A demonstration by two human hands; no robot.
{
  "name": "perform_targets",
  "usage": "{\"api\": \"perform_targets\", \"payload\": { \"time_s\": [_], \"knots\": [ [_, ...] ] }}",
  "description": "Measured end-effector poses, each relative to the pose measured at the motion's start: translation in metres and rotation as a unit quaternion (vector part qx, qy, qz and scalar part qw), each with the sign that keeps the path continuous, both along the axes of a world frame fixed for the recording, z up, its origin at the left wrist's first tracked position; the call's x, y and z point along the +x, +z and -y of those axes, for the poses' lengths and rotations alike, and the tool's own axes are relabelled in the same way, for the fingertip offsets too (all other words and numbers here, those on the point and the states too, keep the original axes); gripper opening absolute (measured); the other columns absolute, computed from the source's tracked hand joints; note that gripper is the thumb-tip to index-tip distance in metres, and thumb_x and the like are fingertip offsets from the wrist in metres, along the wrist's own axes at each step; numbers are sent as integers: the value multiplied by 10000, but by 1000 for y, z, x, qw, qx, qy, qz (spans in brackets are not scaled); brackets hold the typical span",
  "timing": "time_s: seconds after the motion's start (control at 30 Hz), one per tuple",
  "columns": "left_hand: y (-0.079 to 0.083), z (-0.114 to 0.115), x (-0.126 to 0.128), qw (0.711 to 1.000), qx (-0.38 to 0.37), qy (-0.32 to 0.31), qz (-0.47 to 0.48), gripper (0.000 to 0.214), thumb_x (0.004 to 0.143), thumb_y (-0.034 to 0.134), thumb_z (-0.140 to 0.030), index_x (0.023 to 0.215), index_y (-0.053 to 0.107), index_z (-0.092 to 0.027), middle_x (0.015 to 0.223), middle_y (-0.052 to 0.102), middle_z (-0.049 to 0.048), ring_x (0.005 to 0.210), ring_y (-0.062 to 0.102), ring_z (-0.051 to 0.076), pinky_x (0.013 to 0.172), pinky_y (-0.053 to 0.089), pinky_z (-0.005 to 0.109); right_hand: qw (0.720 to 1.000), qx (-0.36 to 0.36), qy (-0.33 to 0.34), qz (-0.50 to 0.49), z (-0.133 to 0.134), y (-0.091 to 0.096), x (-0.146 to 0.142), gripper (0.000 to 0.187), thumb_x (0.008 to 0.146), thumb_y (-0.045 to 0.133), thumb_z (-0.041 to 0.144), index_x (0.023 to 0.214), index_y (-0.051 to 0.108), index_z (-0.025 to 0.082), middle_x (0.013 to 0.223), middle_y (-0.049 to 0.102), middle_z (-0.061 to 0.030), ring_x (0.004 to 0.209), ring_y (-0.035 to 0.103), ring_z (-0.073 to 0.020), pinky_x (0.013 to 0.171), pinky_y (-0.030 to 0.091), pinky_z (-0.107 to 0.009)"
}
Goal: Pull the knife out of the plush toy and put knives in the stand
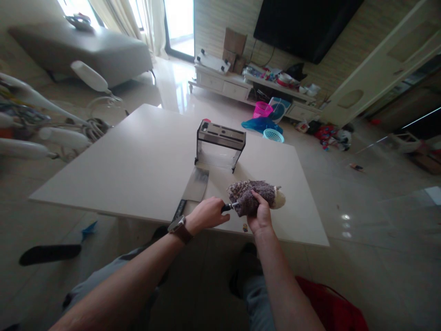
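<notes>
My left hand [212,212], with a watch [178,224] on its wrist, is closed round the black handle of a slim tool [226,208]. A bright metal neck shows ahead of the handle; the rest is hidden in a fuzzy purple-brown cloth [248,202]. My right hand [260,217] grips that cloth from the near side, thumb on top. A pale cream end sticks out at the cloth's right. Left of my hands a cleaver [197,185] lies flat, its black handle over the table's near edge. Behind it stands a clear-sided knife rack [221,134] with a slotted metal top.
The white table [138,151] spans the middle. A small yellowish-dark piece [245,227] lies near its front edge. Beyond are a pink basket [262,109], a light-blue basket [273,135] and a low TV cabinet [234,89]. White bottle-like objects [90,77] stand at left.
</notes>
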State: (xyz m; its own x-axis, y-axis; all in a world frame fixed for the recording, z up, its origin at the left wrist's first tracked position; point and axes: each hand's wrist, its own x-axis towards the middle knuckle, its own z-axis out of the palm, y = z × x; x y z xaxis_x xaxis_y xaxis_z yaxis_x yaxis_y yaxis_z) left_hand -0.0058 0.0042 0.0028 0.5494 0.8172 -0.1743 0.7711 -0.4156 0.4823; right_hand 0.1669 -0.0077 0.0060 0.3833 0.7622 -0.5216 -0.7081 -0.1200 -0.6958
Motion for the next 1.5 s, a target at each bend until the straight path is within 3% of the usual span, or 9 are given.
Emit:
{"api": "perform_targets", "payload": {
  "time_s": [0.4, 1.5],
  "knots": [
    [4, 2, 2, 1000, -14, 7, -4, 317, 839, 614, -427, 778, 755, -150, 805, 737, 161, 735, 702, 251, 667, 486, 309, 1000, -1, 1, -9, 2, 6, -3, 301, 711, 750, 166, 1010, 737, 144, 877, 801, -35, 763, 742, -172, 763, 621, -285],
    [4, 2, 3, 1000, -11, 0, 0, 340, 844, 607, -447, 763, 751, -150, 811, 743, 171, 744, 711, 260, 663, 486, 312, 1000, -5, 9, -14, 2, 2, -2, 311, 684, 770, 176, 991, 727, 152, 901, 801, -37, 836, 757, -187, 825, 621, -302]
  ]
}}
